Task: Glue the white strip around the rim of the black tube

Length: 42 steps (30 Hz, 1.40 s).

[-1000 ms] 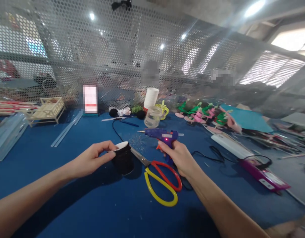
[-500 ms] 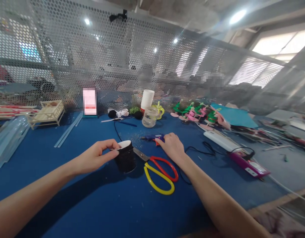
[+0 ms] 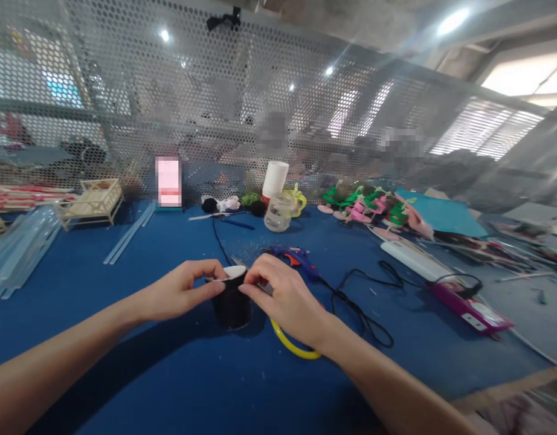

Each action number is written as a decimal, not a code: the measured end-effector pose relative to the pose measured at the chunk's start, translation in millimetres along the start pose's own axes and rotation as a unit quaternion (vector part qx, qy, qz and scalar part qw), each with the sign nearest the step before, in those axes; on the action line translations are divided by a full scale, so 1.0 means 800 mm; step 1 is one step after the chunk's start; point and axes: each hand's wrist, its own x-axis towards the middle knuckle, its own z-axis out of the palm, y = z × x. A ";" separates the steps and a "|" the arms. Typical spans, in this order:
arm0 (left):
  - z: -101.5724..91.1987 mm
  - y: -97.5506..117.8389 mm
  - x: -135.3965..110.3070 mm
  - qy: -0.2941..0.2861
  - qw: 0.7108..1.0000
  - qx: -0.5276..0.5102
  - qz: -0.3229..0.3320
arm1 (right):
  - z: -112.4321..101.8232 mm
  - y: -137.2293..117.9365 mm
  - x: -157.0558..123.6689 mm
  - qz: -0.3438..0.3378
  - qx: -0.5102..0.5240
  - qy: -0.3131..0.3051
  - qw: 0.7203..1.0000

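Observation:
A small cup (image 3: 232,307), white inside and wrapped in black yarn, stands on the blue table in front of me. My left hand (image 3: 188,289) pinches its rim from the left, thumb outside and fingers at the edge. On the opposite side, my right hand (image 3: 285,296) has thumb and fingertips closed at the upper edge of the black wrap. A black strand (image 3: 219,238) runs from behind the cup toward the back. Under my right hand lie scissors, mostly hidden, their yellow handle (image 3: 296,349) showing. Behind that hand rests a blue glue gun (image 3: 301,257).
A clear jar (image 3: 278,212), stacked white paper cups (image 3: 275,176) and yarn balls (image 3: 258,208) line the back. Left are glue sticks (image 3: 27,251) and a miniature bed frame (image 3: 95,202). A purple power strip (image 3: 471,308) and black cable (image 3: 360,308) lie right.
My right hand has let go of the glue gun and moved left and toward me, to the cup's rim. It now covers much of the scissors. My left hand stays on the cup.

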 end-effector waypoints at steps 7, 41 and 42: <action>0.004 -0.001 -0.001 -0.034 0.999 -0.016 -0.002 | -0.007 -0.001 -0.010 0.061 0.050 -0.022 0.997; 0.000 0.005 0.002 -0.025 0.999 0.027 -0.027 | -0.006 0.017 -0.006 0.027 0.067 -0.064 0.995; 0.002 0.006 0.002 -0.013 0.999 0.034 -0.028 | -0.005 0.014 -0.006 0.022 0.063 -0.062 0.996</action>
